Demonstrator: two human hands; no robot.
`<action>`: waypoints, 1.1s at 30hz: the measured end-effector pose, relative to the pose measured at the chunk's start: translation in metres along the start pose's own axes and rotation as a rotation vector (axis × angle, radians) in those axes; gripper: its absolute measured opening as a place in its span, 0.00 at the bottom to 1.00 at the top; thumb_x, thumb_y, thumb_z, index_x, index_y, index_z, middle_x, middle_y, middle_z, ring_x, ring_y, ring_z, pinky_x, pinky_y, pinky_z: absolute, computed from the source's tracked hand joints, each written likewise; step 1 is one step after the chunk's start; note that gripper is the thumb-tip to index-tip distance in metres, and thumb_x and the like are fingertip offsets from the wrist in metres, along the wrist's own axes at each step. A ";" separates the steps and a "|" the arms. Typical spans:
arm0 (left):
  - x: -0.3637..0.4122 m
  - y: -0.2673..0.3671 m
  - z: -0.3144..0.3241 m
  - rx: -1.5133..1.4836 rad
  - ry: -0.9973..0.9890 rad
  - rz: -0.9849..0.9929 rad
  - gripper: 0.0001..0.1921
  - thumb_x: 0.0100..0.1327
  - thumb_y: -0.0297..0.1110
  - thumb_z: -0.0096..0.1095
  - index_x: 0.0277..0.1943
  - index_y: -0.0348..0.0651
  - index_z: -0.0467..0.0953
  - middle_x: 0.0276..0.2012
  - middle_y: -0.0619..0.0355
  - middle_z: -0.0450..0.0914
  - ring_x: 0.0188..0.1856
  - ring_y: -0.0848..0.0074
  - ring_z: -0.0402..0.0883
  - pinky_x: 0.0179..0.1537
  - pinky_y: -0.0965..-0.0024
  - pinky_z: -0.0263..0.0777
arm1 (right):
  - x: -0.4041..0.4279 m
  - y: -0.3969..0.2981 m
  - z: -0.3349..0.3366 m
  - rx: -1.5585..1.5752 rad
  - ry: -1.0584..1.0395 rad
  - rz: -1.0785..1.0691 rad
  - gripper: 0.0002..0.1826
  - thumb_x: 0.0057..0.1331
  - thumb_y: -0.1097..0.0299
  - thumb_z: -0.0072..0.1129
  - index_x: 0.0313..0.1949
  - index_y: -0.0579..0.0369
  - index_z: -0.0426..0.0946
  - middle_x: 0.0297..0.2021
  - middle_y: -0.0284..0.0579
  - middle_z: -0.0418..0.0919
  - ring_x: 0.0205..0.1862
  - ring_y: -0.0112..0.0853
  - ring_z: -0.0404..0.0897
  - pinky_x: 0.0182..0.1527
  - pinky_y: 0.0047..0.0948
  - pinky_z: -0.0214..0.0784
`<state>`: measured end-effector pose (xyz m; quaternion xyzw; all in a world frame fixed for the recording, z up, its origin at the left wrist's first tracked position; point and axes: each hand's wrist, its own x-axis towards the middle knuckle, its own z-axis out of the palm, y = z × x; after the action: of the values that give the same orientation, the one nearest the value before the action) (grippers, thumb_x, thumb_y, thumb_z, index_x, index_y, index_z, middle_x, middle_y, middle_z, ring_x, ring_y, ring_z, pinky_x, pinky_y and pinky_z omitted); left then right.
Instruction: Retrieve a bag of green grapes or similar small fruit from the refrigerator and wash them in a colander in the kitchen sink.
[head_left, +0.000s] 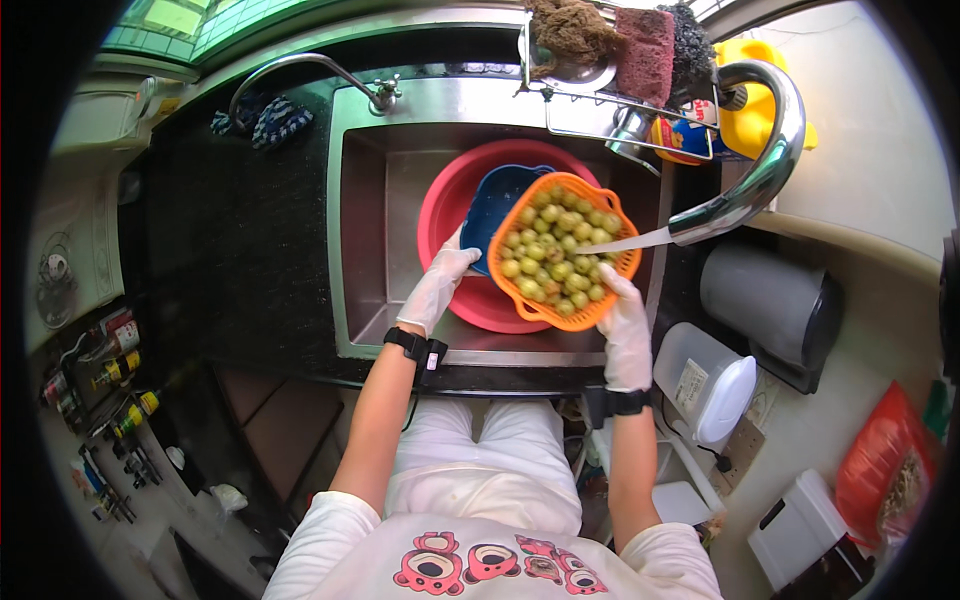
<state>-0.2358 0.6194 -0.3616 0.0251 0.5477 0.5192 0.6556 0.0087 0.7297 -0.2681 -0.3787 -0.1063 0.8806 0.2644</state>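
My right hand (627, 315), in a white disposable glove, grips the lower right rim of an orange plastic colander (525, 306). Round yellow-green fruits (551, 251) fill the colander, and water runs onto them from the large chrome faucet (765, 172). With my gloved left hand (448, 277) I hold a blue plastic basin (491, 202) by its lower left edge, thumb over the rim. The colander is tilted and partly covers the blue basin. Both are above a red plastic basin (439, 217), which sits in the stainless steel sink (367, 300).
A smaller chrome tap (300, 60) stands behind the sink at left, near a blue patterned cloth (279, 124). A wire rack (592, 96) holds a pink sponge (643, 56) and scourers. A yellow jug (750, 112) stands behind the faucet; a lidded plastic container (701, 379) is at right.
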 end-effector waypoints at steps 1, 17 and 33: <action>0.000 0.003 0.002 0.006 0.004 0.004 0.34 0.59 0.11 0.42 0.69 0.44 0.59 0.55 0.53 0.75 0.51 0.71 0.79 0.47 0.67 0.78 | 0.009 0.007 0.004 0.017 -0.006 -0.023 0.29 0.64 0.71 0.56 0.63 0.64 0.60 0.57 0.52 0.71 0.57 0.42 0.74 0.62 0.44 0.66; -0.015 0.004 -0.013 0.030 -0.041 0.037 0.43 0.56 0.12 0.39 0.74 0.59 0.45 0.64 0.51 0.66 0.52 0.64 0.78 0.45 0.63 0.82 | -0.032 -0.034 -0.008 -0.197 0.121 -0.206 0.30 0.65 0.75 0.54 0.65 0.60 0.56 0.57 0.53 0.70 0.54 0.42 0.76 0.57 0.45 0.71; -0.047 0.027 0.021 0.062 0.125 0.152 0.40 0.59 0.11 0.39 0.73 0.55 0.50 0.68 0.59 0.62 0.63 0.76 0.67 0.62 0.77 0.59 | -0.027 -0.011 -0.017 -0.112 0.143 -0.156 0.27 0.66 0.72 0.54 0.63 0.65 0.59 0.57 0.53 0.70 0.56 0.42 0.75 0.59 0.43 0.69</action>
<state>-0.2309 0.6101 -0.3046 0.0544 0.5997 0.5510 0.5777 0.0411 0.7234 -0.2593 -0.4452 -0.1655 0.8209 0.3172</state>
